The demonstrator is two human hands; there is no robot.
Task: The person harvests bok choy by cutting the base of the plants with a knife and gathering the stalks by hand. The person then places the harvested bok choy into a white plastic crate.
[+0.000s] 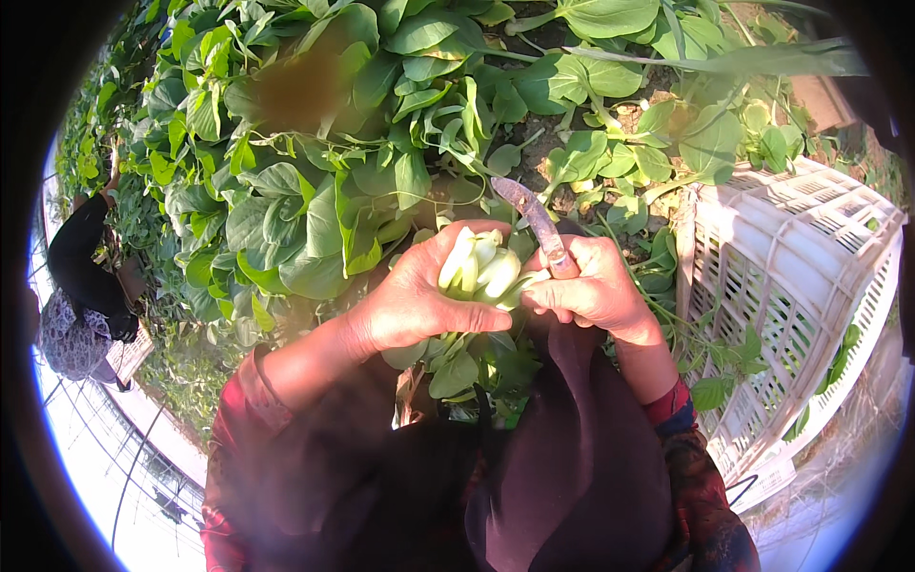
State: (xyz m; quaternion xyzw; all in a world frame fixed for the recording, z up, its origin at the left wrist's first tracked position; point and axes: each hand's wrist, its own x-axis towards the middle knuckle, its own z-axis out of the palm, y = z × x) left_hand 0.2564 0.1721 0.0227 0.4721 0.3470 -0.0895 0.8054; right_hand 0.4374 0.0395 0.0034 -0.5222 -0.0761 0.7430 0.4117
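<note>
My left hand [436, 289] is closed around a bunch of leafy greens [480, 268], whose pale stem bases point up and whose leaves hang below towards my lap. My right hand [590, 289], just right of the bunch, grips a small curved knife [530, 211] with a stained, rusty-looking blade pointing up and left. The thumb and fingers of that hand also touch a pale stalk at the bunch's right side. The knife's handle is mostly hidden in the fist.
Dense leafy green plants [286, 207] grow in front and to the left. A white slatted plastic crate [779, 286] lies tilted at the right, with some leaves inside. Another person [82, 264] in dark clothing bends over plants at the far left, near a pale crate [131, 354].
</note>
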